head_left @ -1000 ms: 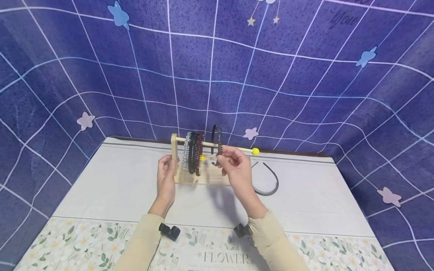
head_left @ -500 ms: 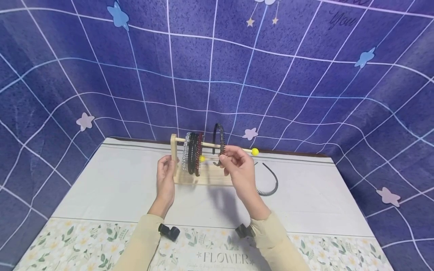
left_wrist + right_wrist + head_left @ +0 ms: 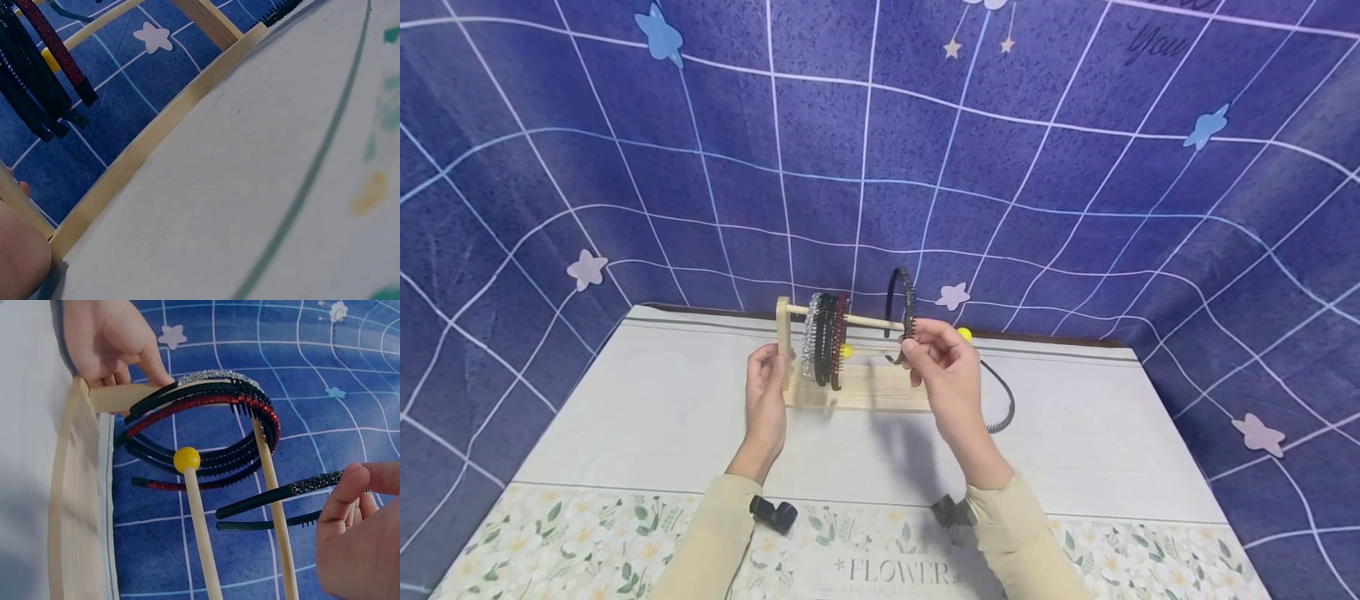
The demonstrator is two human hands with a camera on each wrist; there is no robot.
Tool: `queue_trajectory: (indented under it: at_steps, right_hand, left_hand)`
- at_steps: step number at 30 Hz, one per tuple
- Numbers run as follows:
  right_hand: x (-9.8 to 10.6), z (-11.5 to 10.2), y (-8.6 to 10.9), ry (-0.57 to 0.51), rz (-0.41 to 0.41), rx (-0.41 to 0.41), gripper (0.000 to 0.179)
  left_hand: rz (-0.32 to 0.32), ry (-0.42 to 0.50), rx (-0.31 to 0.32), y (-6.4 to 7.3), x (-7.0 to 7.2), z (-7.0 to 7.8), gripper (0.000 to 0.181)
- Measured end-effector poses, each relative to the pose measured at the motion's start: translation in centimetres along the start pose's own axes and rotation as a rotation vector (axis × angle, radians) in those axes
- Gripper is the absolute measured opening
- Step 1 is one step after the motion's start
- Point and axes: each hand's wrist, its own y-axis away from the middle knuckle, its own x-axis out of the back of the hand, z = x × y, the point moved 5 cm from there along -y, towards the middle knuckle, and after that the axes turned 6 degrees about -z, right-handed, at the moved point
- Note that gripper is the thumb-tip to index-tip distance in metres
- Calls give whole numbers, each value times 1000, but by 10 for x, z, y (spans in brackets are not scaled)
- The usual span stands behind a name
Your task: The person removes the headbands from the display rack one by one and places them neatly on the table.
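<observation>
My right hand (image 3: pixel 951 375) pinches a black, glittery toothed headband (image 3: pixel 911 302) between thumb and fingers. That headband loops around the upper rod (image 3: pixel 871 322) of a wooden headband stand, its ends facing left in the right wrist view. My left hand (image 3: pixel 765 400) grips the stand's left post (image 3: pixel 784 333), with the thumb (image 3: pixel 22 256) on the near side. Close to that post hang a silver headband (image 3: pixel 810 337), black headbands (image 3: pixel 826 350) and a red headband (image 3: pixel 187 407), bunched on the rod.
Behind my right hand, another black toothed headband (image 3: pixel 1010 404) lies on the white tabletop. Yellow balls cap the upper rod (image 3: pixel 964 334) and a lower rod (image 3: pixel 199 531). The stand's base (image 3: pixel 865 396) lies below. A blue gridded curtain (image 3: pixel 880 167) rises behind.
My right hand has slid the black glittery headband rightward along the upper rod, away from the bunched headbands. The left hand stays on the post.
</observation>
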Motion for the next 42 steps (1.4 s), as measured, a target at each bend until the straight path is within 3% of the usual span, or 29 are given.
queue_trajectory:
  at_steps: [19,42]
  right_hand:
    - [33,-14,-1,-15,68,56,22]
    - [74,-21,-2,14,152,62,24]
  left_hand:
    - [-8,-3,4,1,-1,1,32]
    - [9,5,-14,1,-1,3,28]
